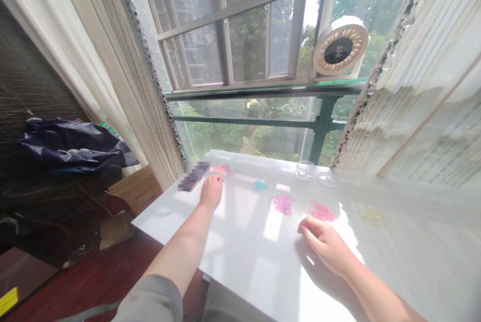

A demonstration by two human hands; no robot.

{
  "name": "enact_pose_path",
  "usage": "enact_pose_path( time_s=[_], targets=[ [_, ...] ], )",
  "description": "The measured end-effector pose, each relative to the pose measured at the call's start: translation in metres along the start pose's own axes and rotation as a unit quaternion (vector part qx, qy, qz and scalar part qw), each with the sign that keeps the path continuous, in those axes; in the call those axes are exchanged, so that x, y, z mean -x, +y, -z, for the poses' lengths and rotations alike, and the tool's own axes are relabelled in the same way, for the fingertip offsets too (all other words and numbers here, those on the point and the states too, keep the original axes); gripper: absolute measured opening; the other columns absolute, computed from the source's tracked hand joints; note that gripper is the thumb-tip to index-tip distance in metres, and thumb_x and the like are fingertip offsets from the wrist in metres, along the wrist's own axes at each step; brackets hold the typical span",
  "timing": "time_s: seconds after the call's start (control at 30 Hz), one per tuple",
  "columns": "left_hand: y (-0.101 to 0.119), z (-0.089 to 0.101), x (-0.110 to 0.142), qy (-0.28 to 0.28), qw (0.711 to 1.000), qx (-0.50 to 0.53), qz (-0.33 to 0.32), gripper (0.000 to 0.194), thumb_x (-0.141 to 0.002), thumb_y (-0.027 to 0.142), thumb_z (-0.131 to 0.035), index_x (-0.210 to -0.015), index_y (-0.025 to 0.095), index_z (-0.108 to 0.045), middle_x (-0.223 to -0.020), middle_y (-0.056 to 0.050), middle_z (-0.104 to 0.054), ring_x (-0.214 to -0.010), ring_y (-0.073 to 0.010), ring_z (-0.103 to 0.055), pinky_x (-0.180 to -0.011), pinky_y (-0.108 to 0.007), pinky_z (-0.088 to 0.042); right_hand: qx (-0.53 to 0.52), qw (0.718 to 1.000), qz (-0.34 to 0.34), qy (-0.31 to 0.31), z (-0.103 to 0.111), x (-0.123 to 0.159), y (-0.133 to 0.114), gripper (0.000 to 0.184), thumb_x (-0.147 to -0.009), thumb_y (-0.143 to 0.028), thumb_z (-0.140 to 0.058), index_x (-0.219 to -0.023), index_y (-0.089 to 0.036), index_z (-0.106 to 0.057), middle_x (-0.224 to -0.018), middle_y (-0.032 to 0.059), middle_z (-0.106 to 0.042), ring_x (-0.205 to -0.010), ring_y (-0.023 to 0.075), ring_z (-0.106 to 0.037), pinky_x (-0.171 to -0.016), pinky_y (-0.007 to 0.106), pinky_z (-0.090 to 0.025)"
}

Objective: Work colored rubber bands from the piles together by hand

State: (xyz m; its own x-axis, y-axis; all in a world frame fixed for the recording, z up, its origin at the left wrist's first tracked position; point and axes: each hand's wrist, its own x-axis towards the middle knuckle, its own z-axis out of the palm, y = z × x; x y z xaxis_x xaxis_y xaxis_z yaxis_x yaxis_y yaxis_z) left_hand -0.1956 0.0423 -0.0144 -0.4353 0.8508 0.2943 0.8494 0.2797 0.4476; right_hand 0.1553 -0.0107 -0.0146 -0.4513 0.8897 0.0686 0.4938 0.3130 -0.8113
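My left hand [211, 190] reaches far out over the white table [248, 257], its fingers curled down on the surface next to a small orange-pink heap [222, 169] and a blurred flat object [194, 176]. Whether it holds anything is hidden. My right hand [326, 243] rests flat on the table, fingers stretched toward a pink heap [323, 211]. A magenta heap [282, 204] and a teal heap [259, 186] lie between the hands. A faint yellow heap [372, 217] lies to the right.
Two clear round dishes [305, 170] [327, 179] stand at the table's far edge by the window. A white round device [340, 46] sits on the green rail. Curtains hang at both sides. A dark bag [73, 144] and cardboard boxes [137, 189] lie at the left.
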Motion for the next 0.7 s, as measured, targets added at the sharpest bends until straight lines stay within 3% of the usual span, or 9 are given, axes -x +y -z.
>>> enact_pose_path(
  time_s=[0.1, 0.23, 0.37, 0.47, 0.57, 0.7],
  targets=[
    [0.016, -0.002, 0.008, -0.004, 0.998, 0.041, -0.05, 0.022, -0.087, 0.023, -0.037, -0.089, 0.017, -0.059, -0.096, -0.01, -0.063, -0.096, -0.0218, -0.055, -0.085, -0.034, -0.042, -0.005, 1.0, 0.001, 0.0, -0.001, 0.0, -0.001, 0.026, -0.086, -0.036, -0.039, -0.071, -0.02, -0.052, -0.067, -0.0008, -0.051, -0.062, 0.0141, -0.046, -0.06, 0.026, -0.038],
    [0.063, -0.007, 0.023, -0.04, 0.984, 0.106, -0.14, 0.019, -0.087, 0.026, -0.04, -0.089, 0.02, -0.059, -0.091, -0.003, -0.065, -0.09, -0.0156, -0.059, -0.081, -0.026, -0.044, -0.043, 0.999, -0.017, -0.005, -0.003, -0.001, -0.001, 0.026, -0.085, -0.037, -0.039, -0.071, -0.02, -0.052, -0.063, -0.0022, -0.048, -0.057, 0.0126, -0.045, -0.056, 0.025, -0.038],
    [0.123, -0.007, 0.046, -0.097, 0.933, 0.27, -0.215, 0.016, -0.084, 0.027, -0.045, -0.09, 0.02, -0.059, -0.089, -0.002, -0.066, -0.084, -0.015, -0.06, -0.077, -0.027, -0.045, -0.088, 0.994, -0.05, -0.031, 0.001, -0.005, -0.004, 0.024, -0.084, -0.038, -0.041, -0.073, -0.02, -0.052, -0.061, -0.0032, -0.049, -0.054, 0.0121, -0.05, -0.055, 0.025, -0.04],
    [0.153, -0.008, 0.068, -0.121, 0.901, 0.339, -0.241, 0.017, -0.083, 0.028, -0.048, -0.094, 0.02, -0.058, -0.089, -0.002, -0.066, -0.081, -0.0137, -0.061, -0.075, -0.026, -0.046, -0.101, 0.992, -0.059, -0.049, 0.007, -0.005, -0.007, 0.023, -0.081, -0.039, -0.044, -0.076, -0.019, -0.054, -0.064, -0.0025, -0.053, -0.056, 0.0133, -0.054, -0.058, 0.026, -0.043],
    [0.161, -0.016, 0.089, -0.146, 0.887, 0.366, -0.242, 0.018, -0.082, 0.028, -0.048, -0.093, 0.018, -0.058, -0.085, -0.003, -0.066, -0.078, -0.0137, -0.061, -0.072, -0.025, -0.046, -0.139, 0.988, -0.053, -0.045, 0.009, -0.001, -0.009, 0.022, -0.079, -0.041, -0.049, -0.084, -0.02, -0.054, -0.064, -0.0024, -0.054, -0.058, 0.0138, -0.055, -0.061, 0.028, -0.046],
    [0.151, -0.03, 0.105, -0.182, 0.884, 0.344, -0.259, 0.015, -0.078, 0.026, -0.051, -0.089, 0.018, -0.059, -0.084, -0.003, -0.066, -0.076, -0.0147, -0.061, -0.072, -0.028, -0.047, -0.193, 0.979, -0.053, 0.027, 0.004, 0.004, -0.006, 0.035, -0.076, -0.046, -0.051, -0.101, -0.022, -0.049, -0.062, -0.0046, -0.049, -0.051, 0.0129, -0.052, -0.056, 0.029, -0.047]
  ],
)
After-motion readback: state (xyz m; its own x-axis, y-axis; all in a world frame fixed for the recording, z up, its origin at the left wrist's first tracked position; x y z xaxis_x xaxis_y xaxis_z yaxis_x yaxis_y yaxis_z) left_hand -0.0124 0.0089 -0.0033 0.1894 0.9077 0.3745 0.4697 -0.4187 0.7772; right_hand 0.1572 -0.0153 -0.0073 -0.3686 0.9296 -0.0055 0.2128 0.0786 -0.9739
